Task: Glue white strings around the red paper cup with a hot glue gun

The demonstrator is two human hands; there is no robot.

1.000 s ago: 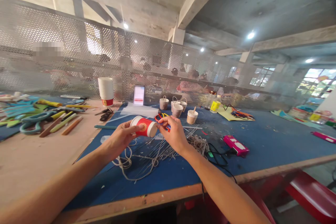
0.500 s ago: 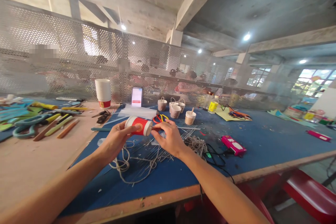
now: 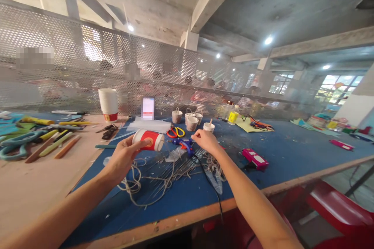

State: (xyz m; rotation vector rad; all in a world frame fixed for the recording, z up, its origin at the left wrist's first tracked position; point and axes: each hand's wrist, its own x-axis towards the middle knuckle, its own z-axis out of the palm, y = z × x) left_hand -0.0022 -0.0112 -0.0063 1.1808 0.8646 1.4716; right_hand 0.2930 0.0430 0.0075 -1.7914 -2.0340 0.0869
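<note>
My left hand [image 3: 123,155] is wrapped round a red and white paper cup [image 3: 149,140], tilted on its side above the table. My right hand [image 3: 206,140] is off to the right, its thumb and fingers pinched together; anything between them is too small to make out. A blue hot glue gun [image 3: 184,144] with an orange trigger lies just left of that hand. Below both hands spread a loose grey cord [image 3: 140,198] and several thin wires or sticks [image 3: 163,177]. Red and yellow handled scissors [image 3: 176,132] lie behind the glue gun.
Small cord-handled cups [image 3: 192,123] and a cup [image 3: 208,127] holding a stick stand behind. A stack of paper cups [image 3: 108,103], a lit phone [image 3: 148,109] and a yellow-labelled bottle [image 3: 233,116] line the back. Tools [image 3: 17,146] lie left; a magenta box [image 3: 254,159] lies right.
My right hand has left the cup's rim and moved right, past the glue gun, which now shows. My left hand keeps holding the cup. The view has turned slightly right.
</note>
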